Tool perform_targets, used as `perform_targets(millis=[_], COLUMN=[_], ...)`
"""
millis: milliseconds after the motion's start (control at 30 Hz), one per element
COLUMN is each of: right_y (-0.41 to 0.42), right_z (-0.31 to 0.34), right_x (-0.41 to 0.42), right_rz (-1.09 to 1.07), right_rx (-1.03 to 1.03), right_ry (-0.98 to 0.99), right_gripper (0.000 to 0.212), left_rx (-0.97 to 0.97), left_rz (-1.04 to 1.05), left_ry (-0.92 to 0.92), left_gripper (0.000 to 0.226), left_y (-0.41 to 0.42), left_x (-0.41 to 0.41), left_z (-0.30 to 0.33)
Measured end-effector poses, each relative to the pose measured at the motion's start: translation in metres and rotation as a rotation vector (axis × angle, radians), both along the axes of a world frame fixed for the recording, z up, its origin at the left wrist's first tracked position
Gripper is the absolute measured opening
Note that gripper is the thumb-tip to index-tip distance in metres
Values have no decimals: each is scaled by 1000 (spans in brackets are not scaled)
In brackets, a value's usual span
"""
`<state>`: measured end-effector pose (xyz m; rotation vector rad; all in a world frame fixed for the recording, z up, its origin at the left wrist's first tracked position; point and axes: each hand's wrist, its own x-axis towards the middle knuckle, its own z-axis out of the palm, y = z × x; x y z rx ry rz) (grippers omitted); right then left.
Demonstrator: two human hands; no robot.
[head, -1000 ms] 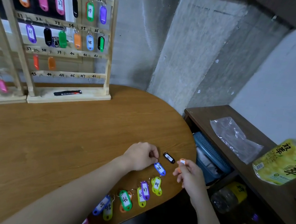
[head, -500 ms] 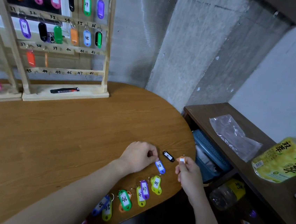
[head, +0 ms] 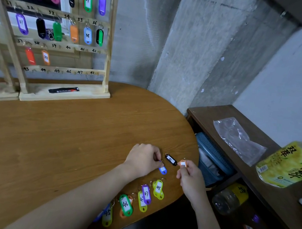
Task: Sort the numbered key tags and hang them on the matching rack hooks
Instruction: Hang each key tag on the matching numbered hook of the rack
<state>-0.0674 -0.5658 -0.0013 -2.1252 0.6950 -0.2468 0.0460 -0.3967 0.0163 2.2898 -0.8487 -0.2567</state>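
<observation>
We look down on a rounded wooden table [head: 54, 141] set against a rough grey concrete wall [head: 199, 50], with a dark wooden shelf unit [head: 252, 136] just beside the table's curved right edge. At the far left of the table stands the wooden key rack [head: 108, 41], its rails numbered by hand: we read 29 and 30 on top, then 31 to 36, 37 to 42, and 43 to 48 lowest. Tags hang in the upper rows, among them ones marked 27, 29, 31, 35 and 38; the rail from 43 to 48 holds none. A black strip [head: 63, 90] with small print we cannot read lies on the rack's base. Near the table's right edge, far from the rack, our left hand [head: 142, 159] pinches the ring end of a blue tag [head: 163, 170] that lies on the wood, while our right hand [head: 189, 176] holds an orange tag [head: 182, 163] between its fingertips at the table's rim; its number is too blurred to read. A black tag [head: 170, 159] lies between the two hands. Along the near edge runs a row of loose tags, and we can read 48 on a yellow tag [head: 158, 188], 47 on a purple tag [head: 146, 194] and 46 on a green tag [head: 125, 205]. On the shelf top lie a clear plastic bag [head: 237, 140] and a yellow package [head: 286, 166] printed with large Chinese characters.
</observation>
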Motion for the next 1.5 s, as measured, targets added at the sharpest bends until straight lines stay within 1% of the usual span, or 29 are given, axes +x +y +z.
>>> perform_targets(millis=[133,267,367,433,533,700,767,900,1000,1100,1200,1300,1367,1500], right_y=[1,2,6,15,39,104,132,176,201,224,244,258,265,276], right_z=[0,5,17,27,40,62,71,89,100,109,122,135,140,142], right_x=[0,0,5,14,34,82,103,144,176,206,234,266,286,319], right_rz=[1,4,37,66,111,277,355,476,522,574,593,597,604,624], right_rx=[0,-12,-40,53,196,619,742,895,902,848,797,815,796,668], right_ry=[1,24,82,71,-1,-127,-134,-115,-103,-107,-141,-165,-166,-170], right_gripper=[20,21,22,21,21,23,21,20,21,22,23,22,22,22], left_rx=[-17,-46,-76,-100,-152,-213,-241,-271,-280,-263,-239,-195,-190,-190], left_rz=[24,2,49,102,182,364,458,601,665,695,707,739,765,798], left_ry=[-13,35,43,34,2,-94,-96,-146,-197,-251,-291,-352,-346,-331], left_gripper=[9,14,16,16,15,18,18,18,19,22,24,29,30,30], left_y=[-1,7,26,45,84,161,192,244,271,286,289,287,285,280], left_x=[-1,2,12,24,43,71,85,110,130,153,174,193,205,217], left_z=[-4,-4,2,8,25,55,63,86,104,117,130,142,146,146])
